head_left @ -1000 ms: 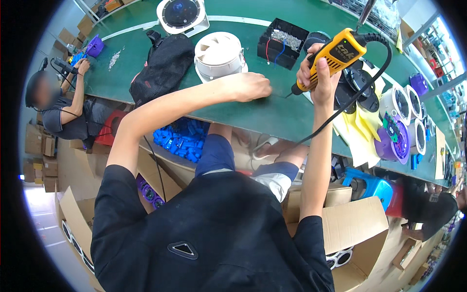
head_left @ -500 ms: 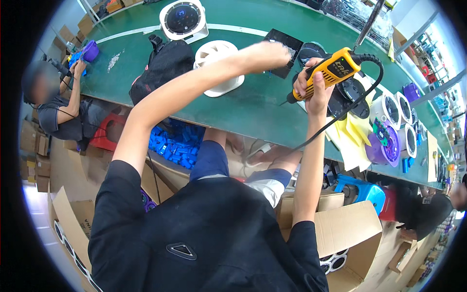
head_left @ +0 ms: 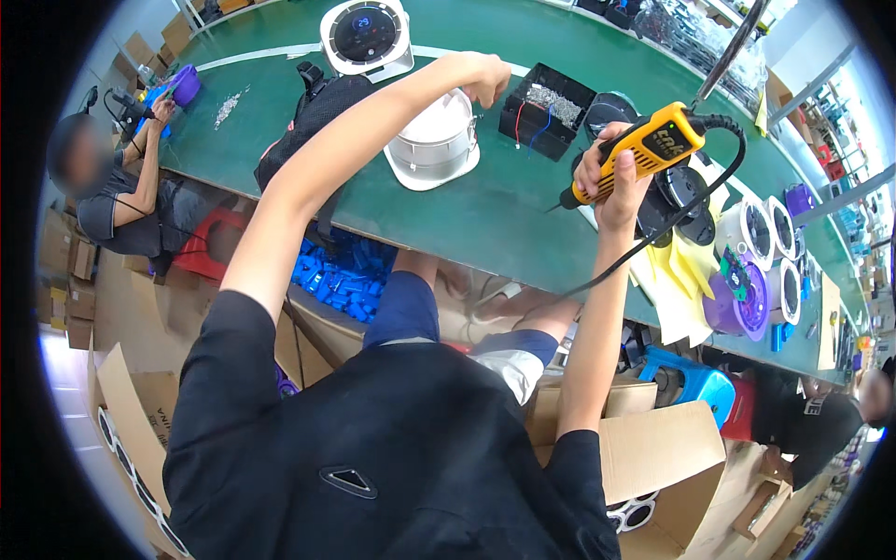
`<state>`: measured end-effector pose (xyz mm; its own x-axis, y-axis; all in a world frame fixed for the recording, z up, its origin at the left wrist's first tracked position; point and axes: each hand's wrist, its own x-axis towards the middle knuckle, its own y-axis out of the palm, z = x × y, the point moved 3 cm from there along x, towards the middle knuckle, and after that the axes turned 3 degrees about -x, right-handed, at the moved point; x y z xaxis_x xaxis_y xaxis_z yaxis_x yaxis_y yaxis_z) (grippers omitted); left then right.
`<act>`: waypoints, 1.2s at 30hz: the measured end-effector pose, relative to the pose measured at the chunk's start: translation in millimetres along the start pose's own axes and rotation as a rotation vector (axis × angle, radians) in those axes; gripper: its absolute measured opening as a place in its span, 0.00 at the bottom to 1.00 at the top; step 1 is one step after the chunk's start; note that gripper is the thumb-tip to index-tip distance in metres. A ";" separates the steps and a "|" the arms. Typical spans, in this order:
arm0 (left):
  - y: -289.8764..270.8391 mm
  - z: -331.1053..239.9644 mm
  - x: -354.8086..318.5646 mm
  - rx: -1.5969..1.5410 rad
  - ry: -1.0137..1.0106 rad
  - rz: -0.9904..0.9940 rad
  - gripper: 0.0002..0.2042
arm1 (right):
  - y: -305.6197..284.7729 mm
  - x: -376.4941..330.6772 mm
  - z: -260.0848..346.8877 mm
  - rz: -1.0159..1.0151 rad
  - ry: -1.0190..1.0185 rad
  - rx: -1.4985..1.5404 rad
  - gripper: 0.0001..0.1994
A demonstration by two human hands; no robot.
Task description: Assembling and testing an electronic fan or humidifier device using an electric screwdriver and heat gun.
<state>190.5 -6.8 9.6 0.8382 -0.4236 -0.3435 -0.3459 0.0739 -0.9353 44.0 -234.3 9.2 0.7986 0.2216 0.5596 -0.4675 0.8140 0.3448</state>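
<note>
My right hand (head_left: 614,187) grips a yellow electric screwdriver (head_left: 646,149), its thin bit pointing down and left above the table. My left hand (head_left: 487,78) is raised at the upper right edge of a white round housing (head_left: 431,145), fingers curled together and pointing down. Whatever they pinch is too small to make out. The housing stands on a squarish white base, its top partly hidden by my left forearm. Right of that hand sits a black open box (head_left: 539,140) holding many small screws, with a red and a blue wire against its side.
A white device with a lit round display (head_left: 365,34) stands behind. A black mesh bag (head_left: 280,159) lies left. Black round parts (head_left: 679,198), yellow sheets (head_left: 677,289), a purple housing (head_left: 739,303) and white round units (head_left: 747,229) crowd the right. Two people work nearby.
My left hand has moved left from above the screw box to the white housing, and its fingers now point down. The right hand still holds the screwdriver in nearly the same place.
</note>
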 end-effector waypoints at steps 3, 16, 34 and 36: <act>10.5 -6.6 18.7 -0.050 -0.001 0.225 0.10 | 3.2 -5.4 1.7 0.021 0.022 -0.099 0.21; 29.3 2.9 37.7 -0.188 -0.009 0.211 0.14 | -5.6 -11.0 0.7 0.024 0.015 -0.049 0.24; -66.7 -33.7 15.4 -0.336 0.303 -0.362 0.09 | 0.4 -16.1 2.0 -0.034 0.058 0.002 0.20; -55.2 -40.5 15.5 -0.339 0.485 -0.360 0.09 | 1.7 -16.1 0.7 -0.049 0.055 0.068 0.17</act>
<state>205.4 -54.1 59.3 0.6700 -0.7301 0.1341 -0.2603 -0.4003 -0.8786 30.0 -236.9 1.3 0.8399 0.2128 0.4993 -0.4505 0.7865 0.4225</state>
